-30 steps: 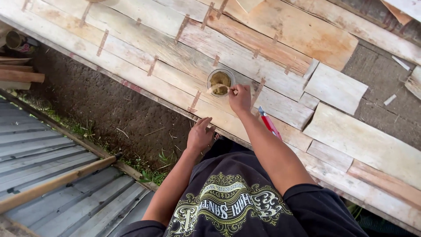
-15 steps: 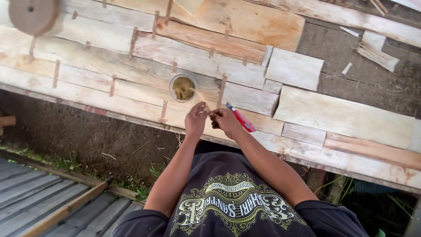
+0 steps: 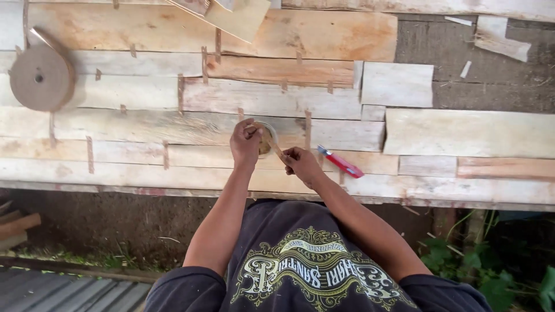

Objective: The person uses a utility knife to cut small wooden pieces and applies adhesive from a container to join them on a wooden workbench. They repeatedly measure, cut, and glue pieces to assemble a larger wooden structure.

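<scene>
My left hand [image 3: 245,142] pinches one end of a thin brown strip [image 3: 276,150], and my right hand [image 3: 301,164] holds its other end. The strip runs slantwise between them, right over a small round cup [image 3: 266,140] of dark stuff that my left hand partly covers. Both hands hover above pale wooden veneer sheets [image 3: 139,127] laid edge to edge and joined by short brown strips. A red-handled cutter [image 3: 340,162] lies on the sheets just right of my right hand.
A big roll of brown tape [image 3: 40,77] lies at the far left on the sheets. A loose veneer piece [image 3: 237,17] overlaps the top middle. Bare dark table surface [image 3: 462,86] shows at the upper right. Below the near edge are ground, corrugated metal [image 3: 69,292] and green plants [image 3: 497,260].
The view has swung, so the roll and cup sit elsewhere in frame. My hands, close together before, have drawn apart with the strip stretched between them over the cup.
</scene>
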